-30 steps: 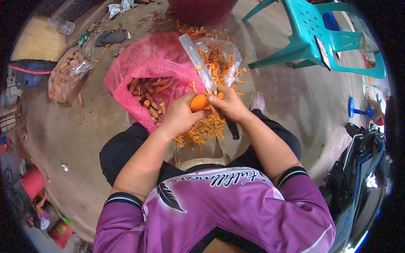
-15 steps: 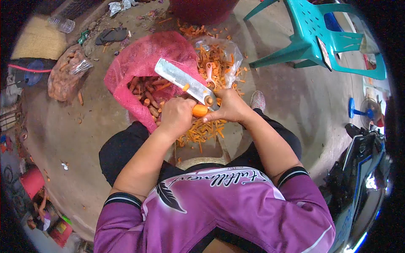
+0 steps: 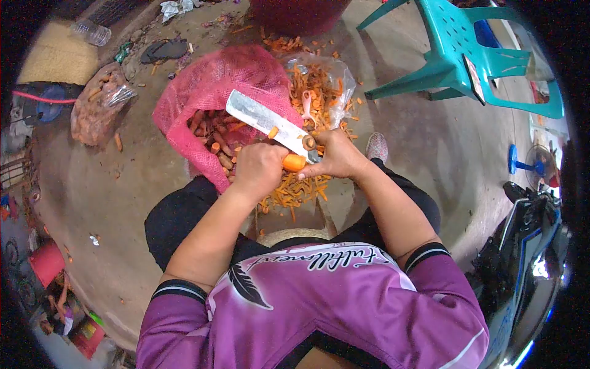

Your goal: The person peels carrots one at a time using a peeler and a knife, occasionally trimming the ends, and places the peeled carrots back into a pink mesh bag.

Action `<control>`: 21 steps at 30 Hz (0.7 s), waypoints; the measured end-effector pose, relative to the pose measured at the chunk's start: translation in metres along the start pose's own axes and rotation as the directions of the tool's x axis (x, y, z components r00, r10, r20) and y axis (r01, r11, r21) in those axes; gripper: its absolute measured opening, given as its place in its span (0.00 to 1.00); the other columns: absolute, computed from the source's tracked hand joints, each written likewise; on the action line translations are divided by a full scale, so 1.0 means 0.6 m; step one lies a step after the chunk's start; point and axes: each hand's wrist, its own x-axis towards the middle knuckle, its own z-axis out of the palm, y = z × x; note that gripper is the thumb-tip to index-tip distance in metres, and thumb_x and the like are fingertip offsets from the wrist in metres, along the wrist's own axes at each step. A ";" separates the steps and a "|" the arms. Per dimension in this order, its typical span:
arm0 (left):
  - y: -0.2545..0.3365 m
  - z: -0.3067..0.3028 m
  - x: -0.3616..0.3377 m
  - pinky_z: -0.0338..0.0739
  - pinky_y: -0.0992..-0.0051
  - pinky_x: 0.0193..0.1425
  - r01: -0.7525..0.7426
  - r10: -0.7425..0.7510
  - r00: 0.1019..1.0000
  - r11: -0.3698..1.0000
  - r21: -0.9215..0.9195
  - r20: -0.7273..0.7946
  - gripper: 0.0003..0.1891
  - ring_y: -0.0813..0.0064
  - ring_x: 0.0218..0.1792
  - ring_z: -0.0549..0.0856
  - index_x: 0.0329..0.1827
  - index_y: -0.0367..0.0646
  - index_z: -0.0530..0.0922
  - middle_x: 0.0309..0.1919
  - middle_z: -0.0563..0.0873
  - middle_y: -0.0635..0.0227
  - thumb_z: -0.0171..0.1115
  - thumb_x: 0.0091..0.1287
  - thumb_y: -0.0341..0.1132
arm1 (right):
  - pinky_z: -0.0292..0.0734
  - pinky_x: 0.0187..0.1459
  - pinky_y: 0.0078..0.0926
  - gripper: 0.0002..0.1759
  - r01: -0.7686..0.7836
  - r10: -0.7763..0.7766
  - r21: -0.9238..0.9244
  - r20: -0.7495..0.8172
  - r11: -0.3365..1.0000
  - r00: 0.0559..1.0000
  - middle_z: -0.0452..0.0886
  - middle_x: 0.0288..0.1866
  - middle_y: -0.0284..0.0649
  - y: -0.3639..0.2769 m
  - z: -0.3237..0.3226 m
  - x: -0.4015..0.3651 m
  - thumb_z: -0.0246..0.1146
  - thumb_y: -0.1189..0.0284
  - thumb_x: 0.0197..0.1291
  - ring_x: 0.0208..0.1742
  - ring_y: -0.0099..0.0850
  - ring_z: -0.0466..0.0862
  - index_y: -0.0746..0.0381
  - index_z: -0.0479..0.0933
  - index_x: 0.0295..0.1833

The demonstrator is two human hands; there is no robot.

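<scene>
My left hand (image 3: pixel 260 167) is closed around a peeled carrot (image 3: pixel 294 163), whose bright orange end sticks out toward the right. My right hand (image 3: pixel 335 155) grips a wide-bladed knife (image 3: pixel 258 115); its handle is hidden in the fingers and the blade slants up and left. A brown-rimmed carrot end (image 3: pixel 309 142) lies against the blade near the right fingers, and a small orange piece (image 3: pixel 273 132) clings farther along it. Below the hands are orange carrot scraps (image 3: pixel 295 192). Just beyond, a pink mesh sack (image 3: pixel 227 67) lies open with unpeeled carrots (image 3: pixel 212 132) inside.
A clear plastic bag (image 3: pixel 341 83) with carrot pieces and a pink peeler (image 3: pixel 307 106) lies ahead. A green plastic chair (image 3: pixel 442 61) stands at right, above a motorcycle (image 3: pixel 522 246). A filled bag (image 3: pixel 98 107) and a sandal (image 3: pixel 163 51) lie left. Another person (image 3: pixel 61 307) is at lower left.
Both hands, the carrot and the knife stay in nearly the same place. The view has shifted very slightly, and the carrot end by the right fingers sits a little higher and to the right.
</scene>
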 end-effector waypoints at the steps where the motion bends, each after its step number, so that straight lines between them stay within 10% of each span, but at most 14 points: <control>1: -0.001 -0.001 -0.001 0.72 0.63 0.26 0.002 -0.001 1.000 1.000 -0.014 0.022 0.06 0.60 0.22 0.79 0.21 0.43 0.77 0.20 0.79 0.58 0.56 0.48 0.35 | 0.72 0.35 0.35 0.38 -0.007 0.007 0.018 0.033 1.000 0.999 0.78 0.25 0.48 0.001 -0.001 0.000 0.70 0.42 0.23 0.30 0.43 0.79 0.64 0.77 0.32; 8: -0.005 0.003 -0.005 0.73 0.66 0.44 0.216 -0.143 0.906 0.965 -0.146 0.397 0.25 0.57 0.39 0.79 0.43 0.44 0.76 0.36 0.81 0.58 0.66 0.44 0.48 | 0.69 0.28 0.29 0.27 0.008 -0.047 0.278 0.132 0.960 0.990 0.74 0.20 0.42 0.001 0.015 -0.002 0.69 0.54 0.37 0.24 0.29 0.76 0.69 0.74 0.30; 11: -0.010 0.001 0.000 0.71 0.70 0.47 0.282 -0.096 0.902 0.870 -0.404 0.422 0.27 0.63 0.41 0.79 0.45 0.41 0.75 0.40 0.80 0.60 0.68 0.43 0.45 | 0.69 0.27 0.26 0.26 0.177 -0.170 0.231 -0.052 0.957 0.984 0.73 0.19 0.38 0.015 0.039 0.000 0.68 0.56 0.40 0.23 0.24 0.74 0.69 0.73 0.32; 14: -0.013 0.001 0.008 0.72 0.72 0.41 0.462 -0.181 0.845 0.721 -0.516 0.503 0.24 0.66 0.34 0.81 0.38 0.37 0.77 0.30 0.82 0.58 0.70 0.40 0.43 | 0.73 0.33 0.30 0.29 -0.252 0.283 0.529 0.022 0.810 0.959 0.79 0.27 0.47 0.007 0.014 0.004 0.69 0.51 0.37 0.29 0.38 0.80 0.66 0.76 0.37; 21: -0.016 -0.001 0.009 0.73 0.71 0.38 0.502 -0.195 0.830 0.668 -0.549 0.522 0.21 0.67 0.31 0.82 0.34 0.36 0.78 0.26 0.82 0.59 0.70 0.40 0.41 | 0.73 0.33 0.33 0.37 -0.086 0.091 0.054 -0.096 0.995 0.991 0.78 0.27 0.49 -0.002 0.005 0.006 0.70 0.45 0.27 0.31 0.42 0.80 0.64 0.76 0.39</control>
